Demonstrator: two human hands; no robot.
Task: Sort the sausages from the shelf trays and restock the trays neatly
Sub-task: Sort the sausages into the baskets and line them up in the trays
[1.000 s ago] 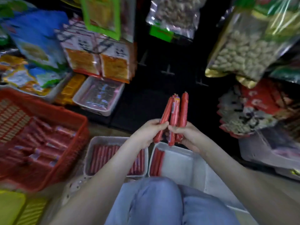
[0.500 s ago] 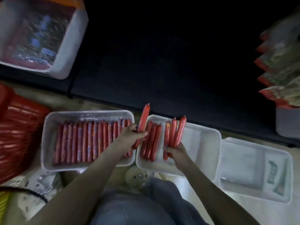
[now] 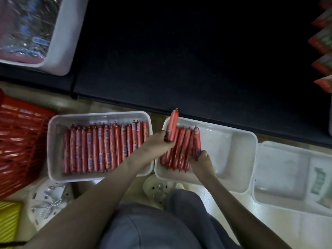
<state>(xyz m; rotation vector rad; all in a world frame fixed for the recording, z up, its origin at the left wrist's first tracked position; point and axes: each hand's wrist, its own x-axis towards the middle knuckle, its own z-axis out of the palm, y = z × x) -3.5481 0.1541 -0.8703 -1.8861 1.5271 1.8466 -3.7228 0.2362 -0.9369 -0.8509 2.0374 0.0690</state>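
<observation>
Middle tray [image 3: 230, 151] — left hand [image 3: 156, 143] grips one spare sausage [image 3: 173, 123] raised at 10 o'clock, likely next in; right hand [image 3: 202, 161] pinches the 3 o'clock end sausage [image 3: 197, 139], seemingly squaring it.

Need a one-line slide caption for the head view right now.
Left hand holds one sausage; right hand grips the sausage row in the middle tray, beside the packed left tray.

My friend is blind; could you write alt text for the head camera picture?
A person's left hand holds one red sausage above a white tray, while the right hand grips the edge of the row of sausages lying in it. A fuller tray sits alongside.
</observation>
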